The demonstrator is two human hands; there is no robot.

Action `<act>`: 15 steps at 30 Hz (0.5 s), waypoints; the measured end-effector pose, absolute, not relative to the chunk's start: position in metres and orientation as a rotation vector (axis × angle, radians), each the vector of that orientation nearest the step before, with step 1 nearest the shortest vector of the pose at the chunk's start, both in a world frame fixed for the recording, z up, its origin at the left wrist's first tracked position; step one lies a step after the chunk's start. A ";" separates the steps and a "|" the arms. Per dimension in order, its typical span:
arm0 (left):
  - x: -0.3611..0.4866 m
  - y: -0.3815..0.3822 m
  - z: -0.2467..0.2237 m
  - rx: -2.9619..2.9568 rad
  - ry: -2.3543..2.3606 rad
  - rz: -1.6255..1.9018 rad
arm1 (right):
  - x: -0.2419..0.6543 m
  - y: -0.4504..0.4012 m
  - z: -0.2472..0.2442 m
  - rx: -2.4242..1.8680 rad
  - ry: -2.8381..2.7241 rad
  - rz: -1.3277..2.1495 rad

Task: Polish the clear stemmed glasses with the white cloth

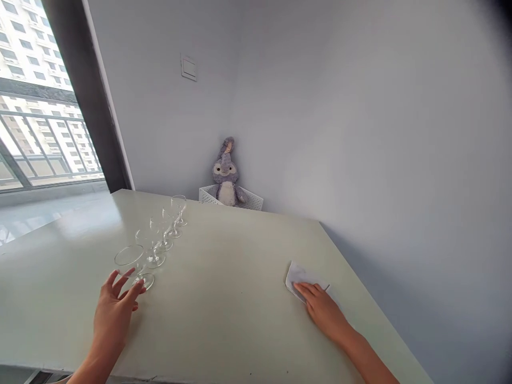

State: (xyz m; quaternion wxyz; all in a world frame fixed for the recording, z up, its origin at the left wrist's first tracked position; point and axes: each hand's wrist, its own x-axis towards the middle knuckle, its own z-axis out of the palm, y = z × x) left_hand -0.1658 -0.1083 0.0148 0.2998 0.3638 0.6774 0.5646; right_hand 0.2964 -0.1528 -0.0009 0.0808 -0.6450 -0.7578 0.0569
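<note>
Several clear stemmed glasses stand upright in a slanting row on the left of the pale table. My left hand (116,306) is at the nearest wine glass (129,256), palm low, with its fingers and thumb apart beside the lower bowl and stem. Whether the fingertips touch the glass I cannot tell. On the right, my right hand (326,312) presses down on a folded whitish cloth (296,273), fingers close together over it. The thumb is hidden, and part of the cloth lies under the hand.
The pale table (224,309) ends at a grey wall on the right. Behind its far edge a grey plush toy (226,178) sits in a white perforated basket (255,201). A window (44,106) is at the left, and a light switch (189,68) is on the wall.
</note>
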 end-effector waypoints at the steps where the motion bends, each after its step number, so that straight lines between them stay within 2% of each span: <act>1: -0.167 -0.106 0.015 0.977 1.810 1.478 | 0.295 -0.151 0.001 -1.956 -2.258 0.244; 5: -0.171 -0.099 0.014 0.971 1.806 1.451 | 0.293 -0.145 0.008 -2.090 -2.187 0.416; 9: -0.174 -0.093 0.011 1.003 1.807 1.449 | 0.289 -0.140 0.008 -2.169 -2.200 0.352; 12: -0.175 -0.086 0.008 0.969 1.760 1.443 | 0.281 -0.137 0.010 -2.070 -2.186 0.325; 15: -0.175 -0.081 0.004 0.903 1.746 1.407 | 0.273 -0.134 0.012 -1.798 -2.009 0.600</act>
